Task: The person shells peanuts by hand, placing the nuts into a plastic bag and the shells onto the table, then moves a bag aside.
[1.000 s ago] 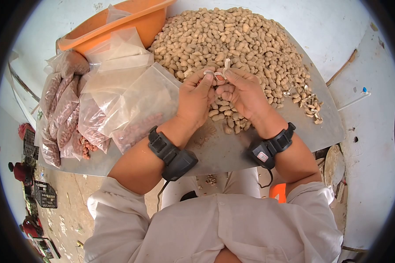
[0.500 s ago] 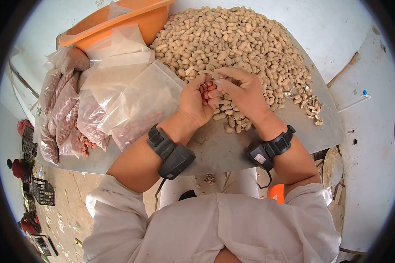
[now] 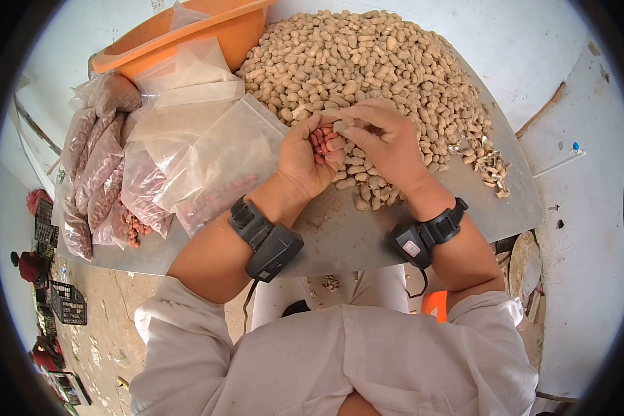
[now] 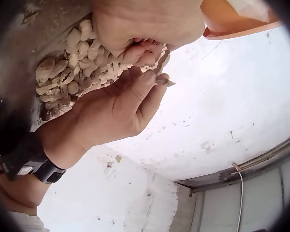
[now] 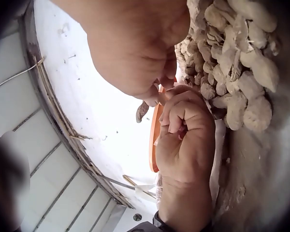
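Note:
Several red peanut kernels (image 3: 322, 141) lie in the cupped left hand (image 3: 305, 161), its fingers curled round them. The right hand (image 3: 392, 144) pinches a piece of peanut shell (image 3: 344, 123) between thumb and fingers, right beside the left fingertips. In the left wrist view the shell piece (image 4: 163, 79) juts out past the right hand's fingertips (image 4: 149, 77). In the right wrist view the shell (image 5: 142, 112) hangs below the right hand (image 5: 135, 53), and the left hand (image 5: 187, 145) is curled, mostly hiding its kernels. Unshelled peanuts (image 3: 367, 62) are heaped just behind both hands.
Clear bags of kernels (image 3: 104, 159) and flat plastic bags (image 3: 215, 152) cover the left of the metal table (image 3: 367, 243). An orange basin (image 3: 187, 45) stands at the back left. Loose kernels (image 3: 136, 229) lie near the front left edge, broken shells (image 3: 491, 165) at the right.
From one second ago, the opened shell between both hands is gone from there, and the left palm has turned up, showing its kernels. The right hand has shifted slightly and now pinches a shell piece.

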Motion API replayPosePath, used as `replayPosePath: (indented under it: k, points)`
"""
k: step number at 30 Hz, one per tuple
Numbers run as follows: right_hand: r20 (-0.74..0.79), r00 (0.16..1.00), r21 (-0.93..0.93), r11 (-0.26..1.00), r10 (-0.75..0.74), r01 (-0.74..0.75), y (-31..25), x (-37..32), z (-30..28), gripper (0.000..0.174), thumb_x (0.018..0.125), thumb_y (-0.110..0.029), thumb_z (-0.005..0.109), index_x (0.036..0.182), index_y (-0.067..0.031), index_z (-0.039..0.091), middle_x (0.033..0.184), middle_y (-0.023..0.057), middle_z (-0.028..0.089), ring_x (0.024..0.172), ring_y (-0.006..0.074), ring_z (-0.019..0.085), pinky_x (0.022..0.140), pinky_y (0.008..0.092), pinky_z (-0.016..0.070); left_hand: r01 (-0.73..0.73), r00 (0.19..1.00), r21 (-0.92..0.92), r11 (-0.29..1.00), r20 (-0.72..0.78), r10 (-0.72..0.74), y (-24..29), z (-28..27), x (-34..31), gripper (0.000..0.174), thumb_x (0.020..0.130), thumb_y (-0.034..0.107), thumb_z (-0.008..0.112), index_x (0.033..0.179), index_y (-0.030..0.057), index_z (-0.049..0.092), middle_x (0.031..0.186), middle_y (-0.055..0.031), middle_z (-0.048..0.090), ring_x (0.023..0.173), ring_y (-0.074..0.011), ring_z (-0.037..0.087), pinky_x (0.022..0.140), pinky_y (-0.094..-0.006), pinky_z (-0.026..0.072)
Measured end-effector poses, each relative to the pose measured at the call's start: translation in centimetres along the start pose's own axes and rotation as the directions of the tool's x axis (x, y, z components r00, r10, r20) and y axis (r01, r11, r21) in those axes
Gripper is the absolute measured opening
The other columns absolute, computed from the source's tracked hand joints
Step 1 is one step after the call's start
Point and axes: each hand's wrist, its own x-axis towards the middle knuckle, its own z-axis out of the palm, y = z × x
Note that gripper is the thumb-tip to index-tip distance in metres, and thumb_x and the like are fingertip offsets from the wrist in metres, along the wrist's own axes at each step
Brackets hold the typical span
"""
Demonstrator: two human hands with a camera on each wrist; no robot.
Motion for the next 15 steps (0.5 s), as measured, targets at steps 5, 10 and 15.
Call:
replayPosePath:
  k: [5, 10, 15]
  points:
    - [-0.122, 0.900, 0.549, 0.784, 0.419, -0.291, 1.1, 0.3, -1.1, 0.021, 0.083, -0.008, 0.061, 0.101, 0.0034, 0.062, 0.082, 0.0071, 0.061, 0.074, 0.0135, 0.059, 0.063, 0.0221, 0.0489, -0.010, 0.998, 0.030, 0.999, -0.059, 0.012, 0.2, 0.9, -0.4, 0.018, 0.092, 0.015, 0.046, 0.098, -0.0007, 0.054, 0.074, -0.0054, 0.049, 0.055, -0.0091, 0.040, 0.042, -0.0179, 0.0326]
    - [-0.499, 0.690, 0.865, 0.350, 0.524, 0.360, 2.7, 1.8, -6.5, 0.023, 0.087, -0.009, 0.056, 0.105, 0.0055, 0.056, 0.081, 0.0094, 0.062, 0.075, 0.0154, 0.060, 0.063, 0.0238, 0.0507, -0.006, 1.000, 0.047, 0.999, 0.007, 0.006, 0.2, 0.3, -0.1, 0.016, 0.091, 0.012, 0.051, 0.103, 0.0029, 0.053, 0.076, -0.0043, 0.047, 0.055, -0.0072, 0.039, 0.042, -0.0165, 0.0306]
    - [-0.333, 0.768, 0.911, 0.395, 0.547, 0.114, 3.2, 1.0, -6.6, 0.023, 0.088, -0.017, 0.053, 0.101, 0.0029, 0.057, 0.085, 0.0112, 0.063, 0.075, 0.0206, 0.061, 0.067, 0.0299, 0.0507, -0.001, 1.000, 0.060, 0.998, 0.024, -0.001, 0.1, 0.2, 0.1, 0.010, 0.090, 0.013, 0.053, 0.096, 0.0056, 0.056, 0.069, -0.0009, 0.048, 0.053, -0.0067, 0.039, 0.042, -0.0165, 0.0310]
